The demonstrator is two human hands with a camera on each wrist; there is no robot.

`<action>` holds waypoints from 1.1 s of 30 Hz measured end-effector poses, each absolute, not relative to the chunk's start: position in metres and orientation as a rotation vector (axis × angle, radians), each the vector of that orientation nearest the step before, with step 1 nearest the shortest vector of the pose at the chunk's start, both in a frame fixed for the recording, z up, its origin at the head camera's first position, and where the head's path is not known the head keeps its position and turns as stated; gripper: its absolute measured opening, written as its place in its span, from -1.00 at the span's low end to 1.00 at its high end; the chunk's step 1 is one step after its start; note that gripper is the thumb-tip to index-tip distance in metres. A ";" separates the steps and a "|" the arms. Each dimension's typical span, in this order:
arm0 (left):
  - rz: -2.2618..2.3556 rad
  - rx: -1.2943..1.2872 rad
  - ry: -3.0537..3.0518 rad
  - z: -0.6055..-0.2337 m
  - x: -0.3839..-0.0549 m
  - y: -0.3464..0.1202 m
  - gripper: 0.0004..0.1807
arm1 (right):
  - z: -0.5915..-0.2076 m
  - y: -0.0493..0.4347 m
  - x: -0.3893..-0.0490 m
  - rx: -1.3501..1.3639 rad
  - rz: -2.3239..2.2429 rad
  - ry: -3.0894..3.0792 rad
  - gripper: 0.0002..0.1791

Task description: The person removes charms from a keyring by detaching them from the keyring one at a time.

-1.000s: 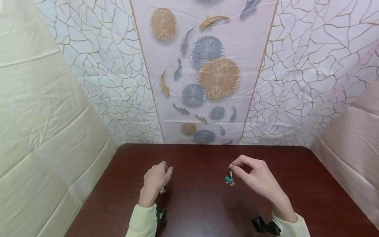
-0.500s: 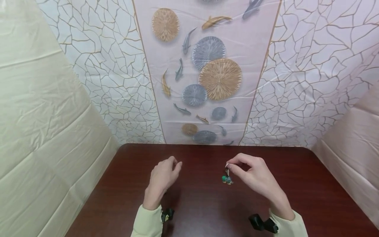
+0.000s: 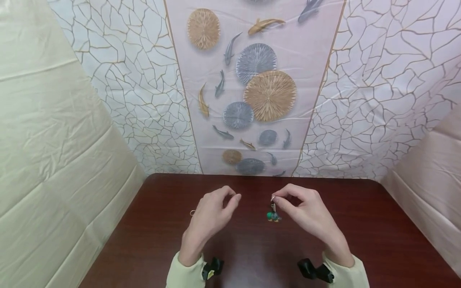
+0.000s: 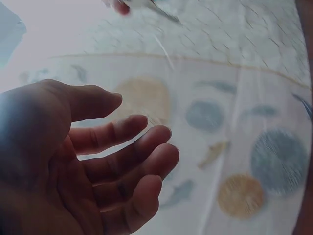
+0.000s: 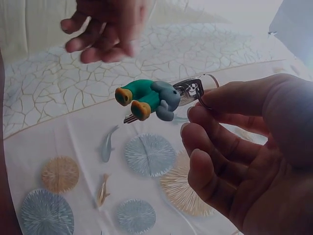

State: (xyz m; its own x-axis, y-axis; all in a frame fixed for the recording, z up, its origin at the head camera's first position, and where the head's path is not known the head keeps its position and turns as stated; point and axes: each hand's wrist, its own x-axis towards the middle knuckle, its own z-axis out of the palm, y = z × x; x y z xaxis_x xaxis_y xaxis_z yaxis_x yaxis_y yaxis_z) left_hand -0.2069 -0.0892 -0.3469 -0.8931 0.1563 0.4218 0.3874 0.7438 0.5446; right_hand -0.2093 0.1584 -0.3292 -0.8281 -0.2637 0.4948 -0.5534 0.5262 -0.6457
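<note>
My right hand [image 3: 312,214] pinches the metal ring end of a keychain [image 3: 273,216], which hangs above the table. In the right wrist view the keychain's charm [image 5: 146,98] is a small grey-headed figure with a green body and yellow-orange feet. A flat metal piece [image 5: 131,118] sticks out behind it. My left hand [image 3: 210,212] hovers to the left of the keychain, apart from it, fingers loosely bent and holding nothing. Beyond the left hand's outer edge a thin metal ring [image 3: 192,213] shows on the table; the hand hides whatever is joined to it.
The dark red-brown table [image 3: 252,256] reaches back to a hanging cloth [image 3: 266,160] printed with fish and round shapes. Cream cloth [image 3: 72,180] hangs along the left side, and pale cloth [image 3: 428,180] along the right. Each wrist carries a black camera [image 3: 213,268].
My left hand has moved right and slightly away from me, toward the keychain, and uncovered the thin ring on its left. My right hand has drifted slightly left with the keychain.
</note>
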 end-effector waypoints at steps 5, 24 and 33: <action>-0.972 -0.493 -2.527 -0.334 -0.194 -0.079 -0.91 | -0.329 0.155 -0.210 0.684 1.206 -2.411 -0.80; -1.089 -0.776 -2.467 -0.335 -0.181 -0.050 -0.94 | -0.330 0.153 -0.207 0.706 1.251 -2.319 -0.79; -1.013 -0.730 -2.536 -0.339 -0.180 -0.042 -0.88 | -0.330 0.151 -0.205 0.683 1.269 -2.301 -0.80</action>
